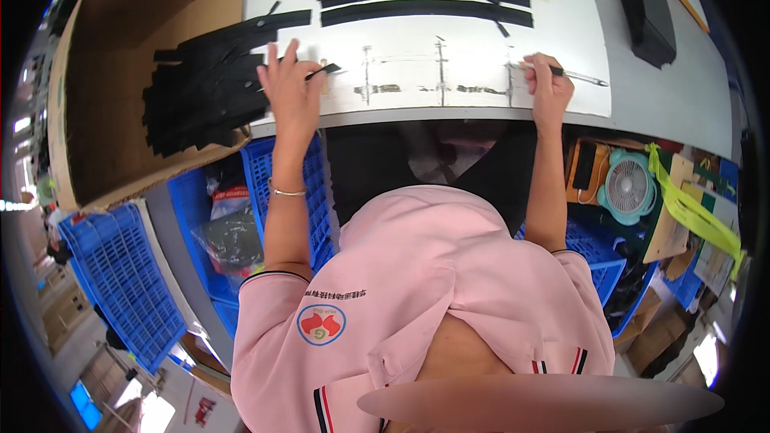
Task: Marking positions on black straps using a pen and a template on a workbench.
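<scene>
- One short black piece: we are finding it at the thumb side of the left hand, over the left part of the white board; its long axis is running aslant, the right end pointing farther from the body.
- Nearer hand: the left, its fingers touching or almost touching the piece; the right hand is sitting well apart, across the board.
- Appearance: we are recording a dark, narrow, flat-looking piece, its right end jutting past the thumb; finer detail is too small to tell.
- Left fingers: several are standing raised and spread; we are not managing to tell whether thumb and finger are pinching the piece.
- Right fingers: curled, grasping one slim pen, which is lying roughly left to right, its clear barrel reaching beyond the hand.
- White board: we are counting three dark upright lines between the hands, with smudges near the close edge.
- Black strips: lying side by side along the board's far part; a further heap is spilling leftward into the cardboard box.
- Surroundings: we are listing the grey table, a blue crate at lower left, and a small teal fan at right.
</scene>
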`<action>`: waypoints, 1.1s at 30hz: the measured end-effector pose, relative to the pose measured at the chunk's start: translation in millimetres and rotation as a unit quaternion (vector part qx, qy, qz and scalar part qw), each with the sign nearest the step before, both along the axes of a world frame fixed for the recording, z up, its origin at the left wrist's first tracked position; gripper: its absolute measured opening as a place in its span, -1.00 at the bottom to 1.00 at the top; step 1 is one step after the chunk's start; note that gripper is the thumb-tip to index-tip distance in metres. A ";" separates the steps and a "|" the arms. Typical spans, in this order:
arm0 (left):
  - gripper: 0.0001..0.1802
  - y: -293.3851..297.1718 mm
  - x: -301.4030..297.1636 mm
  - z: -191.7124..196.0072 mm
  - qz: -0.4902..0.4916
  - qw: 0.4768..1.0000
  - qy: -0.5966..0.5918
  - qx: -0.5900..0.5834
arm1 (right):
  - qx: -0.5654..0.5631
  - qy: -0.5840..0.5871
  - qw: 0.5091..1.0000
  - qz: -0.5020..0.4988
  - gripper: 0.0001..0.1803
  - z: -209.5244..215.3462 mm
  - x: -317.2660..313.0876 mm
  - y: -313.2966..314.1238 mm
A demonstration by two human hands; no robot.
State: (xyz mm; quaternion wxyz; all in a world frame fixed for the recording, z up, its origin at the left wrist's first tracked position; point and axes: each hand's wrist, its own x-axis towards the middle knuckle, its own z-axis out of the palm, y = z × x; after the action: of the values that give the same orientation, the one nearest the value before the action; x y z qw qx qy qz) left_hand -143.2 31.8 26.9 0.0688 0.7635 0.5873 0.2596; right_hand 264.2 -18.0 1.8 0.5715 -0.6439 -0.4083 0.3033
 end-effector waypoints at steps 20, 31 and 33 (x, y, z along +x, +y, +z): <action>-0.78 5.5 209.4 -7.6 -0.253 0.949 -0.153 -0.111 | 0.125 -0.442 0.888 0.019 -0.57 -0.4 -63.3 -49.0; -0.62 -37.8 144.6 -17.1 -0.164 0.983 -0.075 0.018 | 0.050 -0.560 0.824 -0.068 -0.57 -18.4 -19.4 -58.9; -0.57 -47.1 126.7 -19.0 -0.144 0.988 -0.059 0.002 | 0.041 -0.568 0.819 -0.072 -0.60 -18.7 -12.3 -60.1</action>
State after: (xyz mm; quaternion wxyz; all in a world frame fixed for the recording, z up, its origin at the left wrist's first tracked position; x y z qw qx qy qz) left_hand -16.5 -15.3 7.9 0.1379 0.8237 0.4658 0.2926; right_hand 251.9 -78.1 -17.0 0.2840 -0.7055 -0.6252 -0.1754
